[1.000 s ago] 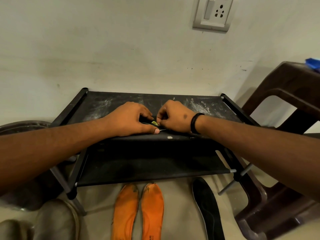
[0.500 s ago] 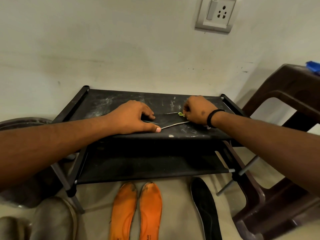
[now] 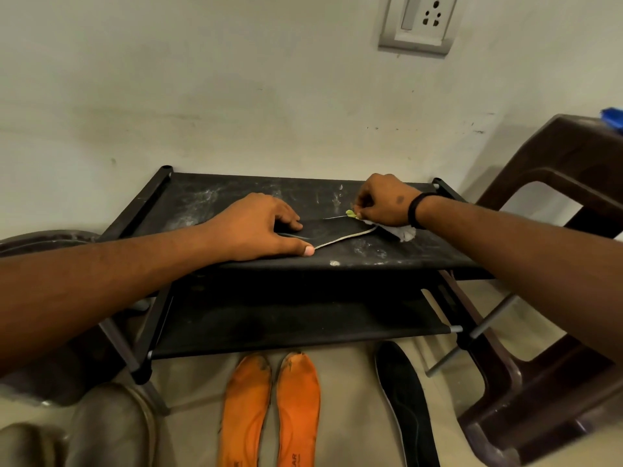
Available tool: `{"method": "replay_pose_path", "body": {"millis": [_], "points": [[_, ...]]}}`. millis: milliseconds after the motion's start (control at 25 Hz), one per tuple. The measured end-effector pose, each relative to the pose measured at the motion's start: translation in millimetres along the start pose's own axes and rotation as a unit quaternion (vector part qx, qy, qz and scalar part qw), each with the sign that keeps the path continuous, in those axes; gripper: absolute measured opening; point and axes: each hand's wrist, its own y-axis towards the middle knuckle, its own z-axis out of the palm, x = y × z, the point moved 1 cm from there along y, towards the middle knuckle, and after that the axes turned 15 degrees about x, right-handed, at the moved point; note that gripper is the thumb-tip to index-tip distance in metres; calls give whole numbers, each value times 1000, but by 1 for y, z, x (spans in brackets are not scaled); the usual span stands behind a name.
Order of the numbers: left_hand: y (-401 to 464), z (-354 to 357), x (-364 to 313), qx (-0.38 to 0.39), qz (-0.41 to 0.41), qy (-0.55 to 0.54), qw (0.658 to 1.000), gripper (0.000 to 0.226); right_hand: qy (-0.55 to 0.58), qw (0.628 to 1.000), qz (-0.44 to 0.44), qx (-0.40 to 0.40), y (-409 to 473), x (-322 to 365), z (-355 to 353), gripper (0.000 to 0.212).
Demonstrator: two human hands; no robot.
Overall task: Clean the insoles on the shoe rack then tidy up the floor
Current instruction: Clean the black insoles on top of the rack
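Observation:
A black insole [image 3: 337, 230] with a pale edge lies on the dusty top shelf of the black shoe rack [image 3: 202, 200]. My left hand [image 3: 263, 227] presses down on its left end, thumb along the front edge. My right hand [image 3: 381, 203], with a black wristband, pinches a small green scrap [image 3: 351, 214] at the insole's right end. White dust or residue [image 3: 403, 232] lies under that hand. On the floor below lie two orange insoles [image 3: 273, 409] side by side and another black insole [image 3: 404, 402].
A dark brown plastic chair [image 3: 553, 197] stands close on the right, with something blue [image 3: 613, 117] on its seat. Two grey-brown shoes [image 3: 111, 429] sit at the lower left, by a dark round object [image 3: 40, 241]. A wall socket [image 3: 418, 21] is above the rack.
My right hand has slid to the right along the insole with the green scrap, from beside my left hand to the insole's far end. The left hand stayed put.

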Motion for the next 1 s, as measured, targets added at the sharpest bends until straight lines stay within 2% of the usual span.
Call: {"method": "replay_pose_path", "body": {"millis": [120,160,280,360,440,560,600,800,880,1000], "points": [[1,0,0,0,-2,-8,1000,86,0,994,-34,99,-13,1,-6,10],[2,0,0,0,-2,-10,1000,87,1,995,-30,98,-13,1,-6,11],[2,0,-2,-1,-2,-9,1000,88,-6,1000,6,9,-1,1,2,11],[1,0,-2,0,-4,-8,1000,89,-12,1000,14,-22,4,4,8,14],[-1,0,-2,0,-7,-11,1000,89,16,1000,-13,7,3,9,9,13],[-1,0,-3,1,-4,-8,1000,89,61,989,-74,109,-10,20,11,9],[0,-1,-3,3,-3,-8,1000,89,58,988,-79,116,-13,21,12,8],[0,-1,-3,-1,-3,-16,1000,89,-40,998,41,-24,0,9,7,14],[-1,-1,-2,0,-4,-12,1000,89,-36,999,25,-11,-2,21,12,12],[-1,0,0,2,-1,-2,1000,88,-15,996,-58,62,-18,52,19,13]]}}
